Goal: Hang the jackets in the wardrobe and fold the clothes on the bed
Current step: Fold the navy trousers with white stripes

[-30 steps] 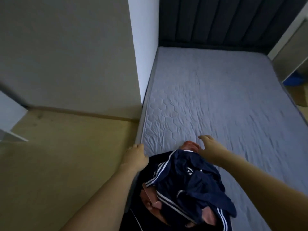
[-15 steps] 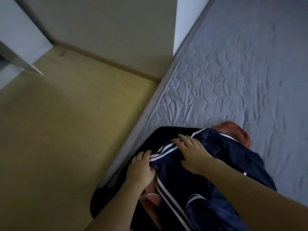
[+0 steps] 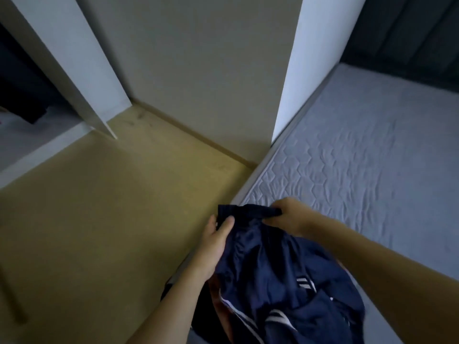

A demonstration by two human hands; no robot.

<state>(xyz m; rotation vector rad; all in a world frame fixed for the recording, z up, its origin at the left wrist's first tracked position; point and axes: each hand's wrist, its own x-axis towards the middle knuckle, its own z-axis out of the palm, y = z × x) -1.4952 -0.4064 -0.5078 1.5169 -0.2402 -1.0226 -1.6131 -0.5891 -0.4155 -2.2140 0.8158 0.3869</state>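
Head view, sole camera.

Jacket (image 3: 280,266): navy, white stripes, thin shiny fabric. Position: bunched at the near corner of the bed (image 3: 367,155), its dark ribbed band raised between both hands, the rest slumped below toward the lower frame edge. A darker garment and something reddish show beneath it; kind cannot be told.

Left hand (image 3: 216,240): grips the left end of the band, thumb on top, fingers curled under the cloth.

Right hand (image 3: 290,216): pinches the right end of the same band, fingers folded over it.

Wardrobe (image 3: 74,58): upper left, door standing open, dark interior; contents not legible. Well apart from the jacket, with floor (image 3: 99,219) between.

Wall (image 3: 198,58): plain, behind the floor, meeting the bed's long side.

Handling, by judgement: light, limp, probably slick; it will not hold a shape and may slide through a loose pinch. The ribbed band is the firmest purchase, being thicker and less slippery than the shell. For hanging, a hold at collar or shoulders would likely serve better; which edge the band belongs to cannot be told. Trailing sleeves may snag the garments below when lifted.
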